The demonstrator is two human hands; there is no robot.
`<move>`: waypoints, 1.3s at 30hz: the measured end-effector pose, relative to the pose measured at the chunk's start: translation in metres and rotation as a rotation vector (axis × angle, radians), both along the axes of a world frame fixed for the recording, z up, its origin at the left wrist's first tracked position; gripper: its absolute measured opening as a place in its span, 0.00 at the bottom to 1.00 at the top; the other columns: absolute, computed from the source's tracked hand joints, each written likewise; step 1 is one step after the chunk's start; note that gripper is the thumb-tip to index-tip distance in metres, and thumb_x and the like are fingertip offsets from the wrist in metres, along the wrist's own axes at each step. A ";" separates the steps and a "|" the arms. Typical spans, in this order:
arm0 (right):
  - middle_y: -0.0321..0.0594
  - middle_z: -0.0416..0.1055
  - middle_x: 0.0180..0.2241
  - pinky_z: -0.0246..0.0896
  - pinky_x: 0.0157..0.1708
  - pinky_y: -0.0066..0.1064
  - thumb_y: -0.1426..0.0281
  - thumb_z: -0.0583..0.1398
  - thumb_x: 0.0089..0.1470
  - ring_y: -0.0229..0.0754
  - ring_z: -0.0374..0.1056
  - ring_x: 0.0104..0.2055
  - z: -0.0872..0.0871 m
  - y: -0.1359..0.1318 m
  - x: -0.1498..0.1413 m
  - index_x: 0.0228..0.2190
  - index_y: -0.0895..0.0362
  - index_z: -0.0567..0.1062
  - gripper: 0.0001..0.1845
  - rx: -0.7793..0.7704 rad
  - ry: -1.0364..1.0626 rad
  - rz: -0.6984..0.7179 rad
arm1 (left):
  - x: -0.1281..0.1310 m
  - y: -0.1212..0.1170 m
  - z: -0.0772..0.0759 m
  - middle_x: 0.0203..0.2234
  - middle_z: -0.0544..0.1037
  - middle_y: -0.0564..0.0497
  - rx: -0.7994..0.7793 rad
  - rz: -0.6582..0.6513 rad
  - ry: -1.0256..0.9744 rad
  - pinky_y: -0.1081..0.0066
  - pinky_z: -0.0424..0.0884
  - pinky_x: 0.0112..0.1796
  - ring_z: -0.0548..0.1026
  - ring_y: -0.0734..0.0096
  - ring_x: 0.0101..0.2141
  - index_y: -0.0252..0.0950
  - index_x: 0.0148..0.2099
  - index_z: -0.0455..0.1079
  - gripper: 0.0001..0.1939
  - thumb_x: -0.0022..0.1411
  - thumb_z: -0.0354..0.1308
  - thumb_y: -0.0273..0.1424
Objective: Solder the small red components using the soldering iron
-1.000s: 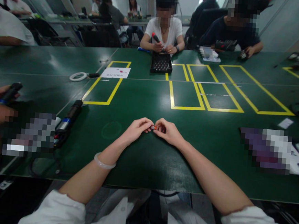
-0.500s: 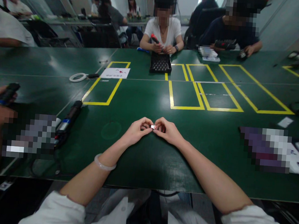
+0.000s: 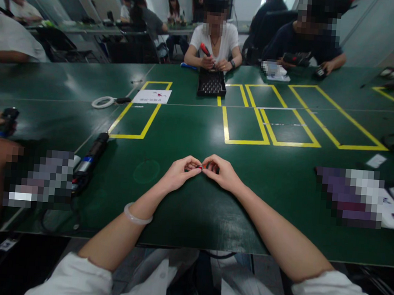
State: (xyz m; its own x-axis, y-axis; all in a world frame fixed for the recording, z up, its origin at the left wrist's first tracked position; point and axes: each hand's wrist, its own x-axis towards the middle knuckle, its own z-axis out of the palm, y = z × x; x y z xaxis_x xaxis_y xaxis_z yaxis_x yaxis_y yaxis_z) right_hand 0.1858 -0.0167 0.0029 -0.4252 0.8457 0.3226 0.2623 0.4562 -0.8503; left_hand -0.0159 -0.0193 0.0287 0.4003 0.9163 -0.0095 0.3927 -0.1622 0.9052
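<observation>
My left hand (image 3: 184, 171) and my right hand (image 3: 220, 171) meet fingertip to fingertip just over the green table (image 3: 192, 210). Pinched between them is a small part with red and dark areas (image 3: 200, 167); fingers cover most of it, and its kind is too small to make out. Both hands are closed on it, the left from its left side and the right from its right. A pale bangle (image 3: 137, 214) circles my left forearm.
Left of my hands lies a black electric screwdriver (image 3: 88, 161) with a cable. Yellow tape outlines (image 3: 247, 142) mark the table beyond. Across it, a person works over a black tray (image 3: 212, 84). A white ring (image 3: 102, 102) and a paper sheet (image 3: 152, 96) lie far left.
The small part has turned between my fingers: its bright silvery face showed before, and now red and dark show. My hands have hardly moved. The hand at far left has shifted slightly.
</observation>
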 end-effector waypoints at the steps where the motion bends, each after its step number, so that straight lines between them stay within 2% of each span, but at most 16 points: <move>1: 0.35 0.68 0.30 0.59 0.29 0.26 0.67 0.60 0.57 0.34 0.63 0.28 0.000 0.000 0.000 0.37 0.56 0.71 0.06 -0.027 0.017 0.002 | 0.000 0.000 0.000 0.36 0.77 0.47 -0.001 -0.003 0.005 0.67 0.69 0.40 0.74 0.67 0.37 0.33 0.42 0.72 0.16 0.59 0.59 0.41; 7: 0.35 0.70 0.29 0.60 0.29 0.26 0.63 0.60 0.57 0.34 0.64 0.28 -0.003 0.001 -0.001 0.36 0.57 0.71 0.10 -0.179 0.120 0.053 | -0.001 -0.002 -0.001 0.33 0.77 0.48 0.045 -0.017 0.058 0.69 0.67 0.37 0.74 0.68 0.34 0.33 0.40 0.72 0.17 0.62 0.55 0.43; 12: 0.35 0.71 0.30 0.63 0.29 0.26 0.63 0.61 0.56 0.34 0.66 0.28 -0.005 0.002 -0.003 0.38 0.56 0.69 0.12 -0.261 0.222 0.074 | 0.001 -0.003 -0.001 0.31 0.77 0.49 0.064 -0.028 0.071 0.69 0.67 0.38 0.74 0.68 0.34 0.34 0.37 0.71 0.16 0.63 0.53 0.43; 18: 0.35 0.71 0.29 0.63 0.28 0.26 0.61 0.61 0.55 0.33 0.66 0.26 -0.006 0.005 -0.001 0.34 0.57 0.70 0.11 -0.318 0.295 0.056 | 0.004 -0.004 -0.002 0.35 0.76 0.49 0.081 0.008 -0.022 0.69 0.69 0.40 0.74 0.70 0.36 0.35 0.46 0.67 0.17 0.59 0.59 0.39; 23: 0.35 0.71 0.28 0.64 0.28 0.27 0.61 0.62 0.54 0.33 0.66 0.26 -0.004 0.004 -0.002 0.34 0.57 0.70 0.12 -0.357 0.320 0.071 | 0.004 -0.005 0.000 0.35 0.75 0.50 0.128 -0.012 0.018 0.69 0.69 0.42 0.73 0.70 0.37 0.35 0.43 0.69 0.12 0.60 0.59 0.36; 28: 0.36 0.71 0.29 0.64 0.29 0.27 0.61 0.62 0.54 0.34 0.66 0.27 -0.006 0.004 -0.002 0.35 0.57 0.70 0.13 -0.362 0.318 0.075 | 0.003 -0.005 0.001 0.35 0.76 0.49 0.144 -0.005 0.041 0.68 0.69 0.42 0.74 0.69 0.37 0.35 0.42 0.69 0.11 0.62 0.57 0.37; 32: 0.36 0.70 0.32 0.59 0.27 0.25 0.63 0.64 0.52 0.33 0.64 0.27 -0.006 0.005 0.000 0.38 0.57 0.70 0.15 -0.301 0.272 0.049 | 0.002 -0.005 0.001 0.36 0.76 0.49 0.177 0.019 0.064 0.68 0.69 0.43 0.74 0.68 0.38 0.35 0.43 0.69 0.12 0.62 0.56 0.38; 39: 0.33 0.68 0.28 0.56 0.27 0.25 0.67 0.63 0.52 0.33 0.62 0.27 -0.002 0.003 0.000 0.37 0.57 0.71 0.10 -0.209 0.131 0.025 | 0.001 -0.005 0.000 0.36 0.76 0.50 0.219 0.012 0.092 0.68 0.69 0.43 0.74 0.69 0.38 0.36 0.43 0.69 0.12 0.63 0.55 0.38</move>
State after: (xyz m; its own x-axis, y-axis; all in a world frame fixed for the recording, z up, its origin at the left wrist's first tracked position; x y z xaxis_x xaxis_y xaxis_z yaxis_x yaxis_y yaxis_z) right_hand 0.1863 -0.0132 0.0008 -0.4125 0.8897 0.1956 0.1345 0.2719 -0.9529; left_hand -0.0152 -0.0239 0.0285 0.3957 0.9054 0.1540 0.4748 -0.3452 0.8096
